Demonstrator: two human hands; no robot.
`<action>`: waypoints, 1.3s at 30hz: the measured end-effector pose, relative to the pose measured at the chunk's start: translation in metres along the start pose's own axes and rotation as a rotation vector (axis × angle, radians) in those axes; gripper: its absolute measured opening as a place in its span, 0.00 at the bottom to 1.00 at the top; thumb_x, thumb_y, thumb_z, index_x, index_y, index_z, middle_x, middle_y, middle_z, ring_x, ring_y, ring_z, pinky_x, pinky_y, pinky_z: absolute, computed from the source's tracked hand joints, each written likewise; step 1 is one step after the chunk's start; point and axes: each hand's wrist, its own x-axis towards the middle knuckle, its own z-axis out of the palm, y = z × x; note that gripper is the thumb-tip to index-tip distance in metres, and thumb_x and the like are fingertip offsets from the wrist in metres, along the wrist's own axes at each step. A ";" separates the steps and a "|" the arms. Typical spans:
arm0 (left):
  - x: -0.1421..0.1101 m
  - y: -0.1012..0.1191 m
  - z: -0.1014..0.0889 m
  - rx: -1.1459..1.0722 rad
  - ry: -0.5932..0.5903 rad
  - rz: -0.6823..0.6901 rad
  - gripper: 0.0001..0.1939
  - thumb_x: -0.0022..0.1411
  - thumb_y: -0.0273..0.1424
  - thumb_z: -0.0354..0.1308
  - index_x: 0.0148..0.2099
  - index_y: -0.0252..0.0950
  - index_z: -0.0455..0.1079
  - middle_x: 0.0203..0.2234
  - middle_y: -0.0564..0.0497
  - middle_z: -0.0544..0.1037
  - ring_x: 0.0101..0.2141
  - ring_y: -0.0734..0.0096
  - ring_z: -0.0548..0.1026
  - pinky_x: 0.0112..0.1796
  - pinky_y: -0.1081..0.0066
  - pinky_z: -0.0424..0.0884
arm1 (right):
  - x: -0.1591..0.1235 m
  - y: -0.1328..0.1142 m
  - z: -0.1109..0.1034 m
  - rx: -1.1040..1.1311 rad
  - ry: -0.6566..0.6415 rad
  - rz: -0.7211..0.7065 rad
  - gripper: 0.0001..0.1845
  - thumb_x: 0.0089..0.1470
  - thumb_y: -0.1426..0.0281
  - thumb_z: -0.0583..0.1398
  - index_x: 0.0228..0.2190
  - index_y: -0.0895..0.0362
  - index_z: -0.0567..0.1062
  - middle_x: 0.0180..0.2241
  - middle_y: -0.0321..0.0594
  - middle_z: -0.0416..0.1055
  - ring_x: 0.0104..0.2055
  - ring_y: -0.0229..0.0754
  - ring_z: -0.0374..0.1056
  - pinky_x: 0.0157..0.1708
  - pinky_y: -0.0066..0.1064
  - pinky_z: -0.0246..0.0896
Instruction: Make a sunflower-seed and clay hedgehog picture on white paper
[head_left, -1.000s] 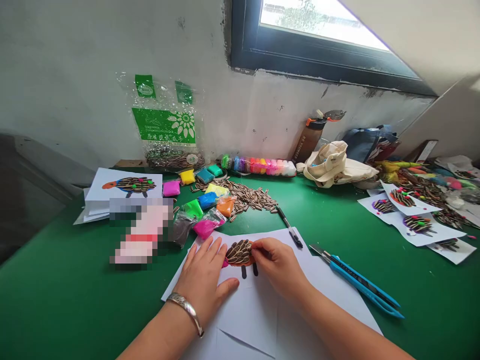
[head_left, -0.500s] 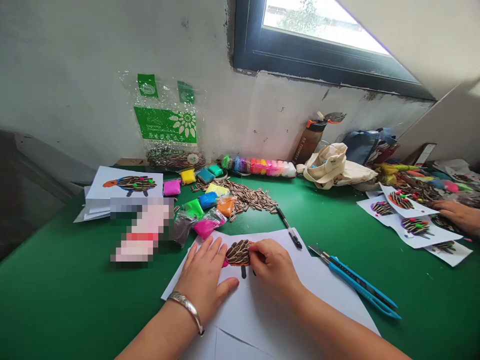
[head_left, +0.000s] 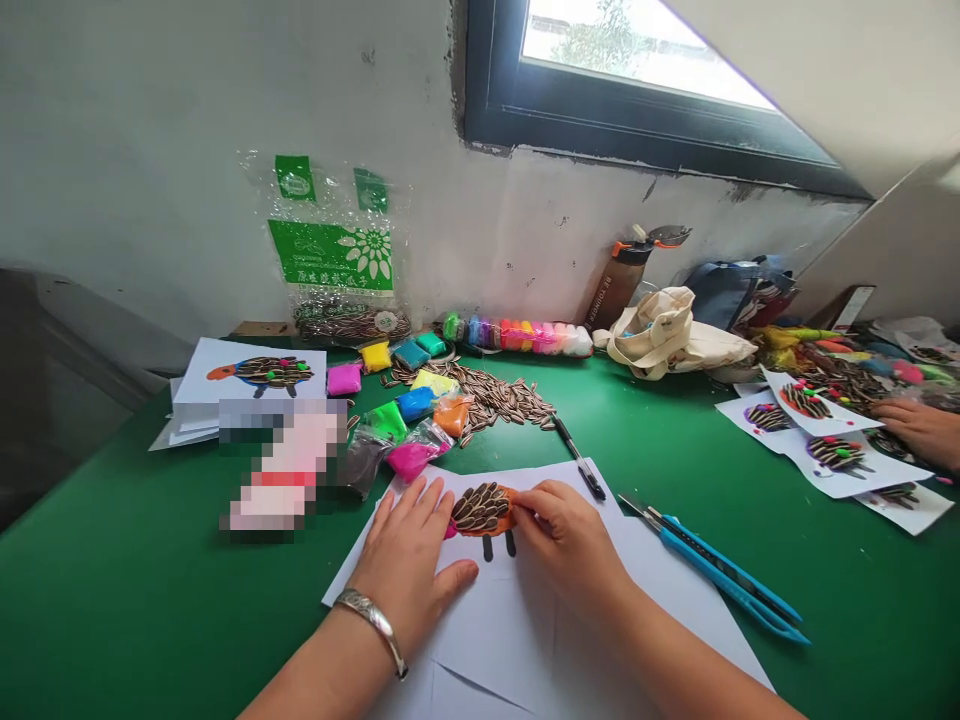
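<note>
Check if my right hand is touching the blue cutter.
Apart. The head view shows bare white paper between your right hand and the blue cutter, which lies farther to the right.

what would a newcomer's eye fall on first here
Probably the seed-covered figure on the white paper, between the left hand, spread flat, and the right hand, fingers at its orange edge. Just beyond, bright packets lie around the near left side of a loose pile of seeds. To the right, a blue cutter stands out against the green tabletop.
</note>
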 end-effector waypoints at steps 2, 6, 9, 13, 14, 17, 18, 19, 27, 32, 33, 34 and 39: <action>0.000 0.000 0.000 0.014 -0.008 0.001 0.31 0.56 0.40 0.55 0.60 0.34 0.60 0.61 0.42 0.59 0.61 0.51 0.52 0.59 0.48 0.46 | 0.000 0.000 0.002 -0.013 0.000 -0.008 0.14 0.57 0.72 0.53 0.38 0.51 0.78 0.27 0.38 0.68 0.32 0.40 0.63 0.31 0.28 0.56; 0.000 0.000 -0.001 0.027 -0.030 -0.004 0.32 0.57 0.41 0.55 0.61 0.33 0.59 0.61 0.42 0.58 0.62 0.52 0.51 0.59 0.48 0.46 | -0.001 0.001 0.006 -0.054 -0.001 -0.019 0.13 0.55 0.73 0.54 0.32 0.52 0.79 0.25 0.38 0.68 0.31 0.39 0.62 0.30 0.27 0.55; -0.001 0.000 -0.001 0.004 -0.024 -0.004 0.32 0.56 0.41 0.55 0.61 0.34 0.60 0.61 0.42 0.58 0.62 0.51 0.51 0.59 0.48 0.46 | -0.002 -0.001 0.008 -0.076 -0.004 -0.017 0.13 0.55 0.74 0.54 0.29 0.53 0.78 0.25 0.38 0.67 0.31 0.39 0.62 0.30 0.27 0.55; -0.001 -0.001 0.001 -0.006 -0.010 -0.003 0.31 0.56 0.40 0.56 0.61 0.34 0.60 0.61 0.42 0.59 0.62 0.52 0.51 0.59 0.48 0.45 | -0.002 -0.002 0.007 -0.077 -0.016 -0.014 0.13 0.55 0.74 0.54 0.29 0.54 0.78 0.26 0.38 0.68 0.32 0.40 0.63 0.31 0.28 0.55; -0.001 -0.001 0.001 -0.007 -0.003 -0.002 0.31 0.56 0.40 0.56 0.60 0.34 0.60 0.61 0.42 0.59 0.62 0.52 0.51 0.59 0.48 0.46 | -0.001 -0.001 0.006 -0.066 -0.015 -0.016 0.13 0.55 0.74 0.54 0.29 0.53 0.78 0.26 0.38 0.68 0.32 0.40 0.63 0.31 0.28 0.56; 0.000 -0.001 0.002 -0.009 0.009 0.003 0.30 0.56 0.39 0.56 0.60 0.35 0.61 0.61 0.42 0.59 0.61 0.51 0.52 0.59 0.47 0.46 | 0.002 0.007 -0.001 -0.045 0.037 -0.005 0.12 0.56 0.72 0.53 0.33 0.53 0.77 0.29 0.39 0.70 0.34 0.40 0.64 0.33 0.29 0.58; 0.000 -0.001 0.001 -0.008 0.006 0.003 0.30 0.56 0.39 0.56 0.60 0.35 0.61 0.61 0.42 0.59 0.61 0.51 0.52 0.59 0.47 0.47 | 0.004 0.011 -0.004 -0.059 0.065 0.007 0.11 0.56 0.72 0.53 0.34 0.54 0.77 0.31 0.40 0.71 0.35 0.41 0.65 0.35 0.30 0.58; 0.000 0.000 0.001 -0.006 0.003 0.003 0.30 0.56 0.40 0.55 0.60 0.34 0.61 0.61 0.42 0.59 0.61 0.51 0.52 0.59 0.47 0.47 | 0.006 0.015 -0.006 -0.087 0.087 0.020 0.11 0.56 0.72 0.53 0.36 0.54 0.76 0.33 0.41 0.71 0.37 0.42 0.65 0.37 0.31 0.59; -0.001 0.001 0.001 0.004 0.008 0.007 0.31 0.56 0.39 0.56 0.60 0.33 0.61 0.60 0.40 0.59 0.61 0.50 0.53 0.58 0.47 0.48 | 0.017 0.024 -0.005 -0.236 0.074 0.042 0.16 0.56 0.73 0.52 0.43 0.57 0.74 0.40 0.44 0.72 0.44 0.45 0.65 0.45 0.35 0.58; -0.004 0.004 0.000 0.023 0.027 0.021 0.30 0.55 0.39 0.57 0.58 0.33 0.64 0.59 0.39 0.62 0.60 0.49 0.56 0.58 0.48 0.51 | 0.027 0.019 -0.006 -0.215 0.037 0.050 0.17 0.55 0.75 0.52 0.43 0.56 0.75 0.40 0.42 0.74 0.43 0.43 0.68 0.43 0.32 0.59; -0.004 0.005 -0.001 0.032 0.021 0.022 0.30 0.55 0.40 0.57 0.58 0.33 0.64 0.59 0.39 0.62 0.60 0.49 0.57 0.58 0.48 0.52 | 0.032 0.020 -0.009 -0.234 0.020 0.050 0.17 0.55 0.76 0.52 0.43 0.56 0.75 0.40 0.41 0.75 0.42 0.42 0.68 0.42 0.30 0.60; -0.005 0.005 -0.002 0.042 0.012 0.021 0.30 0.55 0.40 0.57 0.58 0.31 0.64 0.59 0.39 0.62 0.59 0.48 0.57 0.57 0.49 0.53 | 0.038 0.022 -0.012 -0.266 0.004 0.051 0.17 0.55 0.75 0.52 0.43 0.55 0.75 0.40 0.40 0.75 0.41 0.41 0.69 0.41 0.29 0.60; -0.006 0.010 -0.007 0.062 -0.025 0.018 0.31 0.56 0.39 0.57 0.58 0.26 0.63 0.58 0.37 0.63 0.59 0.48 0.57 0.58 0.54 0.55 | 0.079 0.032 -0.026 -0.489 -0.037 0.015 0.16 0.56 0.76 0.51 0.36 0.56 0.78 0.36 0.43 0.76 0.40 0.42 0.70 0.38 0.28 0.59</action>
